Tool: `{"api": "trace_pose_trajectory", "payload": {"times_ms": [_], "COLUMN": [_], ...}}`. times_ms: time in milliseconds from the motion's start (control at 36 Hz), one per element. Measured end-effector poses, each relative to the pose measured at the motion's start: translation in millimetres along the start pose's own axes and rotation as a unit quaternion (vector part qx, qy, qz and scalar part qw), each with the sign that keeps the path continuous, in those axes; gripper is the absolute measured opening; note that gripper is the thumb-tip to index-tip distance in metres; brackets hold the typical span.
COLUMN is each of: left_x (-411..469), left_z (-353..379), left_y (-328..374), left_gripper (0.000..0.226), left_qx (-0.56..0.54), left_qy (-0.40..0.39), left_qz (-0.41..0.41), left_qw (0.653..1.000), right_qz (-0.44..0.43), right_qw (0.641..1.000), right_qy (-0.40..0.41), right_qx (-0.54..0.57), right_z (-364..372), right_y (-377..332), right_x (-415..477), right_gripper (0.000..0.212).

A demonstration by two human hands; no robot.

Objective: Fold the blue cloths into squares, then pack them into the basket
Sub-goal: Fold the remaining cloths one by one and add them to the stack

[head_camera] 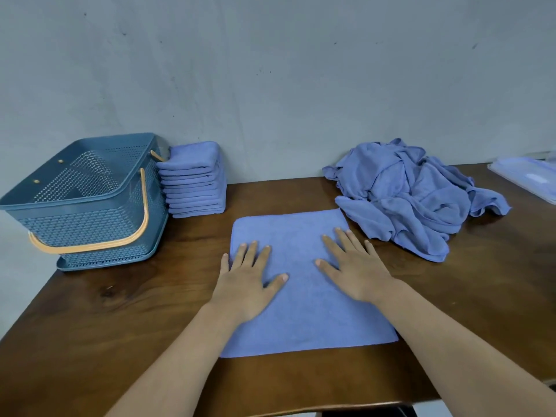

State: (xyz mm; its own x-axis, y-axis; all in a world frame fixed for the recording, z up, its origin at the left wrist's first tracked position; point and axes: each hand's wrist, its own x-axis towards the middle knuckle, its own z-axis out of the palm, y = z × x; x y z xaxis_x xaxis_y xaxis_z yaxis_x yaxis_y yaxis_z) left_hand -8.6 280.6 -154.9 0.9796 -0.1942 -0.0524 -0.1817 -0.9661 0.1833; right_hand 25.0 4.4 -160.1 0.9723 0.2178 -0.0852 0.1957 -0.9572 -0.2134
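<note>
A blue cloth (304, 314) lies spread flat on the wooden table (120, 320) in front of me. My left hand (248, 276) presses flat on its left part, fingers straight and spread, the little finger just past the cloth's left edge. My right hand (355, 266) lies flat on its right part near the far right corner. A stack of several folded blue cloths (194, 179) stands against the wall beside the blue basket (87, 218) with orange handles at the left. A heap of crumpled blue cloths (412, 191) sits at the back right.
The grey wall (270, 70) runs along the table's far side. A clear plastic packet with something pale blue inside (529, 176) lies at the far right edge. The basket overhangs the table's left edge. Bare wood shows at the near left and near right.
</note>
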Motion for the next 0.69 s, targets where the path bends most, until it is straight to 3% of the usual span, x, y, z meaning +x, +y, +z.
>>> {"api": "trace_pose_trajectory", "payload": {"times_ms": [83,222,333,500,611,694], "left_x": [-13.0,-52.3,-78.1,-97.4,-101.3,-101.7], "left_z": [3.3,17.6,32.1,34.6,32.4,35.1], "left_y": [7.4,25.2,24.6,21.1,29.6,33.6], "left_gripper": [0.071,0.063,0.051,0.029,0.025,0.024], "left_qx": [0.003,-0.098,-0.092,-0.083,-0.023,-0.037], "left_qy": [0.063,0.046,0.074,0.153,0.2,0.204], "left_qz": [0.036,0.131,0.171,0.225,0.307,0.304], "left_qw": [0.997,0.986,0.978,0.959,0.93,0.93], "right_qz": [-0.029,-0.123,-0.136,-0.146,-0.173,-0.21], "right_qw": [0.998,0.992,0.99,0.987,0.972,0.96], "right_qy": [0.045,0.03,0.011,0.062,0.14,0.17], "right_qx": [-0.037,-0.003,-0.026,0.018,0.075,0.071], "right_z": [-1.6,4.5,17.3,31.9,32.2,35.6], "right_y": [-12.0,-42.7,-44.6,-25.0,-26.3,-25.7], "right_x": [-19.6,-77.1,-107.7,-128.0,-132.4,-136.2], "right_gripper": [0.072,0.069,0.067,0.064,0.043,0.016]}}
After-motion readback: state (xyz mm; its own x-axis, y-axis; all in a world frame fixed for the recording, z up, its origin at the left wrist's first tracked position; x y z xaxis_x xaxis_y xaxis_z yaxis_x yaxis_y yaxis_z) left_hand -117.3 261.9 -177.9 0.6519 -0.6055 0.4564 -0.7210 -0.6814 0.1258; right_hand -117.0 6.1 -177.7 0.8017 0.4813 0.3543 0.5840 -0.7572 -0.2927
